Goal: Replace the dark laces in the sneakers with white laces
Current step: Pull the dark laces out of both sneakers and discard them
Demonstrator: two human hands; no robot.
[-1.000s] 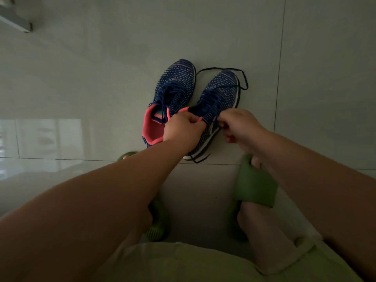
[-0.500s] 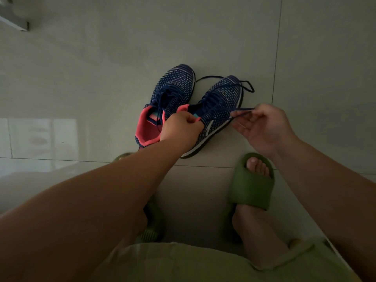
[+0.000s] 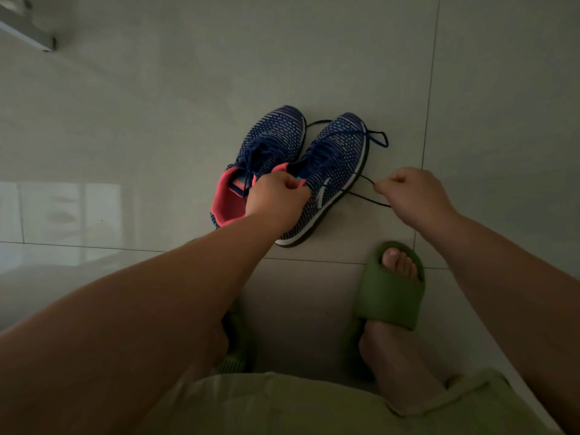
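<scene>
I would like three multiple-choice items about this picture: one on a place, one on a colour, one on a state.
1. Where is the right hand?
A. inside the left sneaker
B. right of the right sneaker
C. on the slipper

2. What colour is the left sneaker lining?
A. pink
B. yellow
C. white

3. What is the state of the dark lace?
A. tied in a bow
B. pulled out sideways
C. removed and coiled

Key: 1 B, the hand hangs over the floor beside the shoe; 2 A, the heel opening shows pink; 3 B, the right hand pinches it while the left hand grips the shoe's collar.
</scene>
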